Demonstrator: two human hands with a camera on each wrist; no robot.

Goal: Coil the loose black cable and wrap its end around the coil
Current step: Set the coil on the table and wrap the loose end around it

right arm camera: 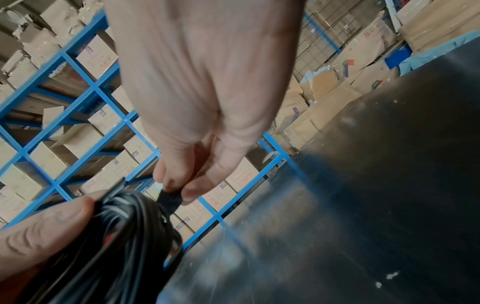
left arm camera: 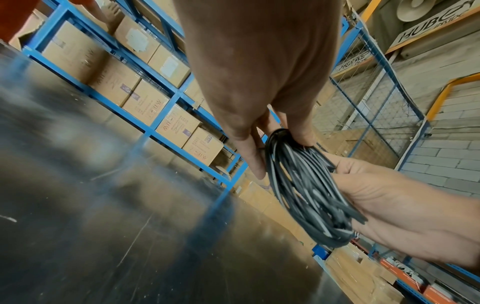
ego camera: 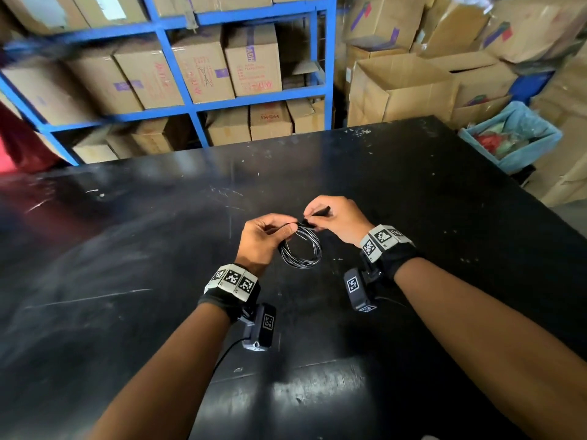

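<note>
The black cable is wound into a small coil of several loops and hangs just above the black table. My left hand pinches the top of the coil between thumb and fingers. My right hand is close beside it and pinches a short flat black strap at the top of the coil. The strap end sticks out past my right fingers. In the left wrist view my right hand's palm lies behind the loops.
Blue shelving full of cardboard boxes stands behind the table's far edge. More open boxes and a light blue bin sit at the back right. The scuffed table top spreads out around my hands.
</note>
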